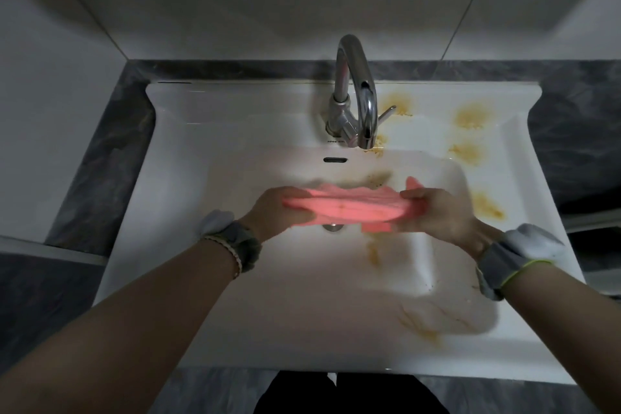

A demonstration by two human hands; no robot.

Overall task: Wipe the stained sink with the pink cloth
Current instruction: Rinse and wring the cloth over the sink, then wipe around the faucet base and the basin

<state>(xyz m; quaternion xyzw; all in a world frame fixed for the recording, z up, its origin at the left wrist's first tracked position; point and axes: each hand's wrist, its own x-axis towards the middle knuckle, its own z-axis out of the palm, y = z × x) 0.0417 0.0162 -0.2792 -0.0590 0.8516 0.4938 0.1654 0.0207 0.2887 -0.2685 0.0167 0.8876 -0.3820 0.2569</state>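
Observation:
A pink cloth (349, 208) is stretched flat between both hands above the basin of the white sink (188, 158). My left hand (279, 212) grips its left end and my right hand (437, 212) grips its right end. Yellow-brown stains (470, 116) mark the sink's back right ledge, the right rim, the basin wall behind the cloth and the front of the basin (420, 323). The drain (332, 227) is partly hidden under the cloth.
A chrome tap (356, 94) with a side lever arches over the basin just behind the cloth. A dark marbled countertop (100, 158) frames the sink on both sides. White tiled wall stands behind. Both wrists wear bands.

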